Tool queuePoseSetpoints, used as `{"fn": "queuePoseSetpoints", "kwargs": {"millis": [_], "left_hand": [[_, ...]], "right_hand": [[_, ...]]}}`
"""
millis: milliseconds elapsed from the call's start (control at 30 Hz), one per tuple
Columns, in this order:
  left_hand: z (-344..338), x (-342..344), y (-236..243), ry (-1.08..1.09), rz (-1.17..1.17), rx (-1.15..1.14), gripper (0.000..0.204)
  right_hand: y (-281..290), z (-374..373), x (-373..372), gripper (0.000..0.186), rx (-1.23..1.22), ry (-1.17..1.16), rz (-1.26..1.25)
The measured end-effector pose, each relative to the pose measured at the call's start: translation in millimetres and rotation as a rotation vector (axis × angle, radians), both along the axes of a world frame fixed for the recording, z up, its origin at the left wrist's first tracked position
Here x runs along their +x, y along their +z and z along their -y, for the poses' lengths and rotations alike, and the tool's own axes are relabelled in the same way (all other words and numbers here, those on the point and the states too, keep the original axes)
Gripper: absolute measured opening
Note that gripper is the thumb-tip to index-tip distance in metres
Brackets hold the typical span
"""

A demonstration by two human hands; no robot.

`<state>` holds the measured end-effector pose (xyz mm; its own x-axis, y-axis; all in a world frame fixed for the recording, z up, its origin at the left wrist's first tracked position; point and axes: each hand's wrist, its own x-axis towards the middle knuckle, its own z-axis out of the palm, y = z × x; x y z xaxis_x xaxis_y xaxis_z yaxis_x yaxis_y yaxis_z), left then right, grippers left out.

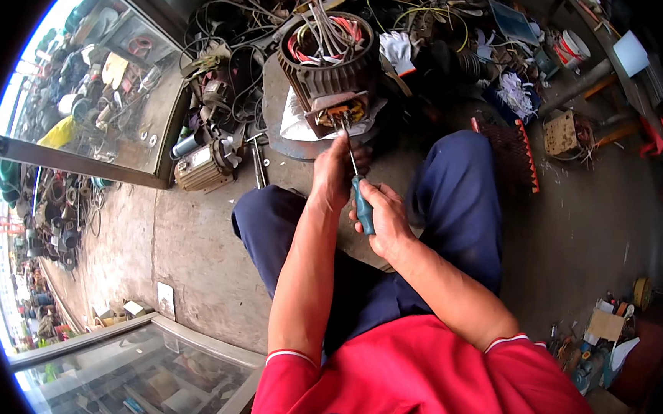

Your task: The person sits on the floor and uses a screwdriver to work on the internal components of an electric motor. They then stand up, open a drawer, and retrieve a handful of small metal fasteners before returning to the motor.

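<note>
My right hand (pixel 386 218) is wrapped round the blue-green handle of a screwdriver (pixel 364 206), whose shaft points up and away from me. Its tip reaches toward an opened terminal box (pixel 340 116) on the side of a motor housing (pixel 317 79). Close by the shaft, my left hand (pixel 334 169) has its fingers curled near the terminal box; what they pinch is too small to make out. Grey and red wires (pixel 326 39) stick up from the round top of the housing. The motor sits on a round stand (pixel 276 115) with white cloth or paper under it.
A small motor (pixel 205 166) lies left of the stand, beside a metal T-handled tool (pixel 258 159). Cables and parts crowd the far side, with a white glove (pixel 397 51) among them. Glass-paned frames (pixel 81 160) stand at the left. A dark red ridged mat (pixel 508 150) lies right of my knee.
</note>
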<state>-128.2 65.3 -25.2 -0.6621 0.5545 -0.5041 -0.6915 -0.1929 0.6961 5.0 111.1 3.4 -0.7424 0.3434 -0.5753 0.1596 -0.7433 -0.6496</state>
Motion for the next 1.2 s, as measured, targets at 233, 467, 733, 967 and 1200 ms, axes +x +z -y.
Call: {"fn": "queuePoseSetpoints", "kwargs": {"millis": [233, 467, 733, 967, 1200], "left_hand": [[-2, 12, 10, -0.045, 0.032, 0.184, 0.031], [-1, 15, 14, 0.141, -0.033, 0.032, 0.023], [-29, 16, -25, 0.113, -0.093, 0.064, 0.029], [-22, 19, -11, 0.108, -0.048, 0.099, 0.027], [-23, 12, -9, 0.099, -0.040, 0.006, 0.023]], "right_hand": [[-8, -23, 2, 0.029, -0.359, 0.083, -0.105], [8, -3, 3, 0.027, 0.220, 0.141, 0.170], [-24, -28, 16, 0.029, -0.325, 0.148, -0.017], [-9, -21, 12, 0.036, -0.561, 0.149, -0.003], [-30, 7, 28, 0.035, 0.339, 0.008, 0.116]]}}
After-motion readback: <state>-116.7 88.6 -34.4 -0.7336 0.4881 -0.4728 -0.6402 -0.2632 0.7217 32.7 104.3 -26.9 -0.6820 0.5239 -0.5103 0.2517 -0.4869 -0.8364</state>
